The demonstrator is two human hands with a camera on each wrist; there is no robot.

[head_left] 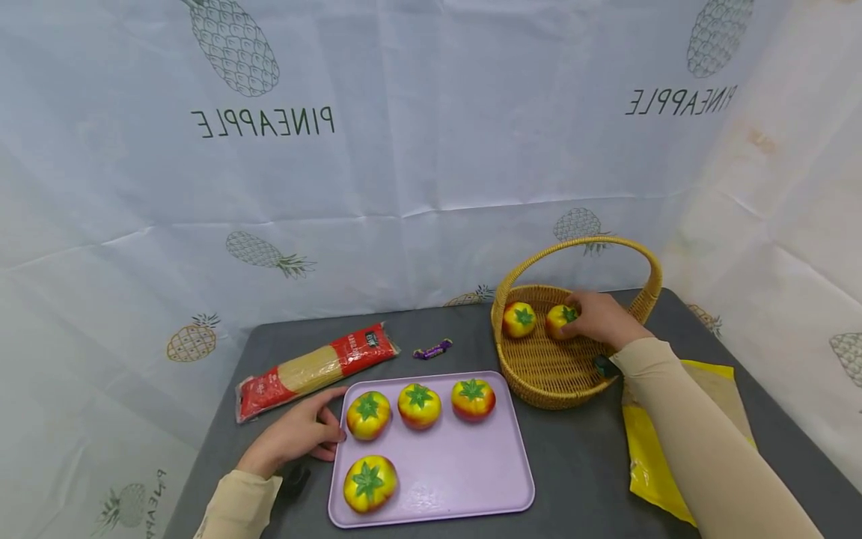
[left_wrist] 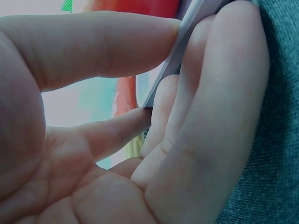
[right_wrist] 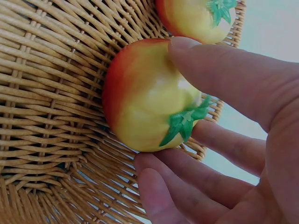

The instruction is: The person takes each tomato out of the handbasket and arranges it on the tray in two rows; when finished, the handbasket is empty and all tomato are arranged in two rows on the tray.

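My right hand [head_left: 602,318] reaches into a wicker basket [head_left: 552,382]. It grips a yellow-red toy fruit [right_wrist: 145,98] with a green leafy top, thumb on one side and fingers on the other. A second such toy fruit [head_left: 519,320] lies beside it in the basket. My left hand [head_left: 299,430] holds the left rim of a lilac tray [head_left: 458,479], with the rim between thumb and curled fingers in the left wrist view. On the tray, three toy fruits [head_left: 419,406] form a back row, and another toy fruit [head_left: 370,483] sits at the front left.
Behind the tray lie a red-labelled pack of noodles [head_left: 316,370] and a purple wrapped candy [head_left: 432,349]. A yellow bag [head_left: 653,457] is partly under my right forearm. The basket's tall handle [head_left: 579,241] arches above my right hand. Pineapple-print cloth hangs around the dark table [head_left: 572,479].
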